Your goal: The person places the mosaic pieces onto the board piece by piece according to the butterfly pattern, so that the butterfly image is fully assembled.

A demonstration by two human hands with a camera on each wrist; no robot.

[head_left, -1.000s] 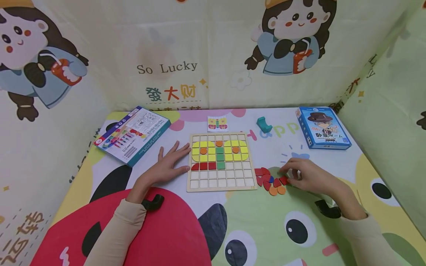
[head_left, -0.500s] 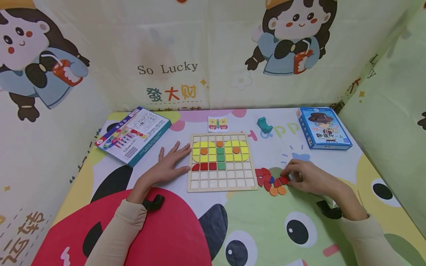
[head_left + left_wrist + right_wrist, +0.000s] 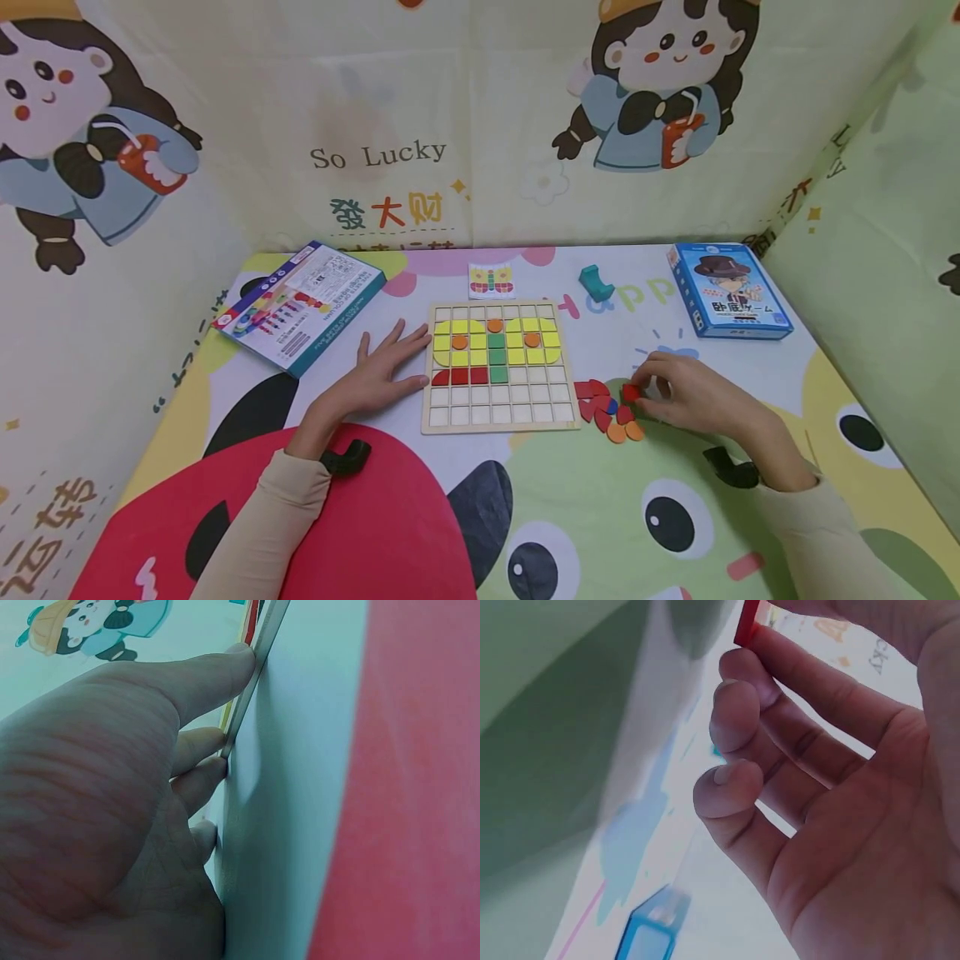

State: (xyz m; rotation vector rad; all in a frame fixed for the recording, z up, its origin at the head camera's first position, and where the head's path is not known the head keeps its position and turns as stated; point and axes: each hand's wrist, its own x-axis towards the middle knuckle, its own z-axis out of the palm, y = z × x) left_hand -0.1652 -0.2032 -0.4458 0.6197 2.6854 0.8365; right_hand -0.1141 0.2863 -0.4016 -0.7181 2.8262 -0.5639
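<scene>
A wooden grid board [image 3: 501,408] lies mid-table, bearing yellow, green, orange and red tiles in a butterfly-like pattern. My left hand [image 3: 378,371] rests beside it with fingers spread, fingertips touching the board's left edge; the left wrist view shows the thumb [image 3: 217,675] against that edge. My right hand [image 3: 686,393] pinches a red tile [image 3: 632,392] between thumb and index finger, just above the table. In the right wrist view the red tile [image 3: 746,622] stands on edge at the fingertips. Below and left of this hand lies a loose pile of red tiles [image 3: 588,400].
Orange discs [image 3: 634,430] and a blue piece [image 3: 612,406] lie in the pile. A butterfly picture card [image 3: 491,281] lies behind the board, with a teal block [image 3: 596,283] to its right. Boxes stand at back left [image 3: 300,308] and back right [image 3: 731,292].
My right hand has picked a red tile from the right end of the pile and shifted slightly left with it. My left hand stays at the board's edge.
</scene>
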